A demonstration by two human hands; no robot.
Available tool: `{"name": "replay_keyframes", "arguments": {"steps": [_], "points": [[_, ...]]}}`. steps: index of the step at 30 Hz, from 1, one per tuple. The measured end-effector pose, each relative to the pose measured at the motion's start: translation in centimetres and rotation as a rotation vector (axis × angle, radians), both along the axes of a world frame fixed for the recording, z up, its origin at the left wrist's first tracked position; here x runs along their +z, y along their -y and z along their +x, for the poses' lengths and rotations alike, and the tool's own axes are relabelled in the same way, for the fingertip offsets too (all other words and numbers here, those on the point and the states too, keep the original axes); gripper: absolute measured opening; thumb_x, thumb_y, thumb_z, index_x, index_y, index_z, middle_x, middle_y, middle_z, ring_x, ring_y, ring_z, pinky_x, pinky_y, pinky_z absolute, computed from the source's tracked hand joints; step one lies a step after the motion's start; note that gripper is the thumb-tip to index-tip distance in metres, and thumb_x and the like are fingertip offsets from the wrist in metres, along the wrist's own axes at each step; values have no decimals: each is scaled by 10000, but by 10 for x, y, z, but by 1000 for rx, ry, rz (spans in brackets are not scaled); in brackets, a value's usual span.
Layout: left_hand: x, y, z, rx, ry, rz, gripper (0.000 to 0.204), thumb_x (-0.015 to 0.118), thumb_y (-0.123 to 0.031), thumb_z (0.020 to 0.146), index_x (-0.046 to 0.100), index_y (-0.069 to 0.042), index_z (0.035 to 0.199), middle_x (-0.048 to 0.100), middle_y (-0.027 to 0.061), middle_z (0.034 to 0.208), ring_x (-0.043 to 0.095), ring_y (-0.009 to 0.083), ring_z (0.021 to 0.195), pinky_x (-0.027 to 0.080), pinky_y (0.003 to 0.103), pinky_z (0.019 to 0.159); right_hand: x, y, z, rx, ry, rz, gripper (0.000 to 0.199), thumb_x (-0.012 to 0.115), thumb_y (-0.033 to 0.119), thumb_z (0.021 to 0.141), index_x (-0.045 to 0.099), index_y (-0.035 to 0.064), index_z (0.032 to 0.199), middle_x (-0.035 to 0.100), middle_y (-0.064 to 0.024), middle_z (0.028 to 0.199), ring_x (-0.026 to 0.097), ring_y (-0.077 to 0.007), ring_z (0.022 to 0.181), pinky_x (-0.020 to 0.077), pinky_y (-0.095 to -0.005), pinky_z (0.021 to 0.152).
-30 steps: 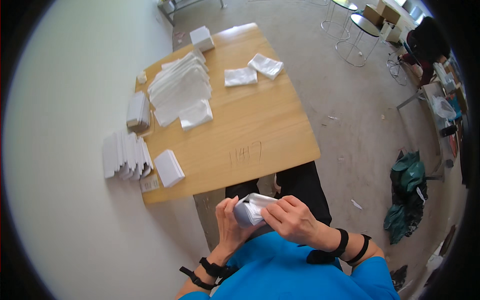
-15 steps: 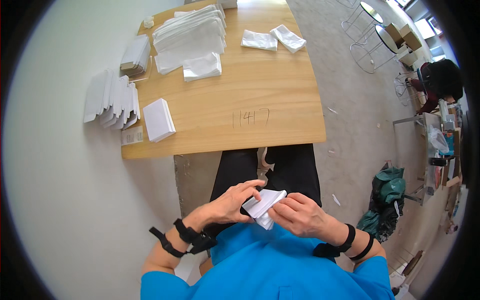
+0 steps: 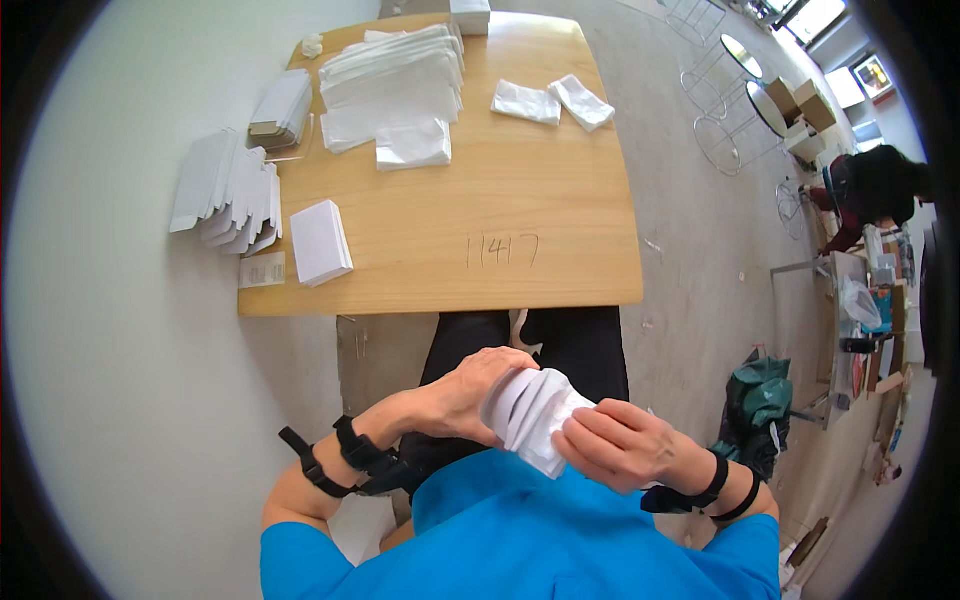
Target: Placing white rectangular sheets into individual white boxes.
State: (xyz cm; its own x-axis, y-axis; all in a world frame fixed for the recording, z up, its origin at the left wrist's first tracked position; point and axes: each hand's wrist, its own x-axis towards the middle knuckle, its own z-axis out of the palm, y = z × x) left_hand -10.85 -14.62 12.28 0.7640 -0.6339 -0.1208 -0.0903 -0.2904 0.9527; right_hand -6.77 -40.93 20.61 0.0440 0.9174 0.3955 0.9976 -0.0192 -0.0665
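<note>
Both of my hands hold a small fanned stack of flat white cartons [image 3: 533, 412] over my lap, close to my chest. My left hand [image 3: 462, 396] grips its left end with fingers curled over the top. My right hand [image 3: 610, 443] pinches the right end from below. The wooden table [image 3: 520, 270] lies beyond my knees, apart from both hands.
On the table are a small white box [image 3: 319, 242], a fan of flat white cartons [image 3: 228, 192] at the left edge, a pile of white bags [image 3: 392, 80], and two loose white packets [image 3: 550, 100]. A person [image 3: 872, 190] sits far right by wire stools [image 3: 735, 80].
The view has shifted, so the table sits lower in the picture. My hands have kept the white stack at my lap and fanned it out more.
</note>
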Motion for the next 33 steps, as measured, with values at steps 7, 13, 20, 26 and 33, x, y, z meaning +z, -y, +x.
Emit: {"name": "replay_keyframes", "arguments": {"steps": [7, 13, 20, 26, 33], "points": [[34, -9, 0, 96, 2, -265, 940, 890, -185, 652, 369, -43, 1422, 462, 145, 1358, 446, 289, 1282, 377, 405, 1106, 55, -14, 16, 123, 399, 98, 186, 704, 190, 844, 716, 64, 980, 659, -21, 965, 666, -162, 928, 535, -277, 828], [59, -15, 3, 135, 170, -94, 960, 902, -222, 650, 364, -62, 1429, 451, 151, 1383, 415, 325, 1322, 361, 427, 1131, 87, -27, 23, 197, 259, -78, 167, 633, 190, 861, 714, 59, 928, 664, -108, 1213, 604, -240, 1192, 504, -387, 1005], [64, -18, 0, 45, 127, -51, 983, 913, -262, 645, 365, -83, 1441, 442, 137, 1419, 388, 324, 1356, 350, 437, 1154, 107, -35, 27, 285, 110, -378, 183, 645, 214, 847, 645, 41, 907, 627, -216, 1241, 542, -296, 1277, 466, -424, 1062], [65, -18, -4, 21, 44, -112, 1001, 913, -263, 636, 356, -72, 1446, 439, 153, 1414, 398, 335, 1347, 352, 450, 1152, 112, -36, 25, 315, 120, -421, 146, 645, 183, 870, 623, 44, 907, 667, -191, 1110, 589, -256, 1152, 455, -387, 979], [56, -3, -10, -107, 82, -74, 965, 861, -189, 641, 346, -41, 1443, 433, 183, 1410, 388, 360, 1349, 343, 460, 1152, 99, -44, 27, 305, -381, -606, 104, 601, 107, 895, 542, 28, 861, 644, -169, 907, 610, -281, 1062, 426, -415, 995]]}}
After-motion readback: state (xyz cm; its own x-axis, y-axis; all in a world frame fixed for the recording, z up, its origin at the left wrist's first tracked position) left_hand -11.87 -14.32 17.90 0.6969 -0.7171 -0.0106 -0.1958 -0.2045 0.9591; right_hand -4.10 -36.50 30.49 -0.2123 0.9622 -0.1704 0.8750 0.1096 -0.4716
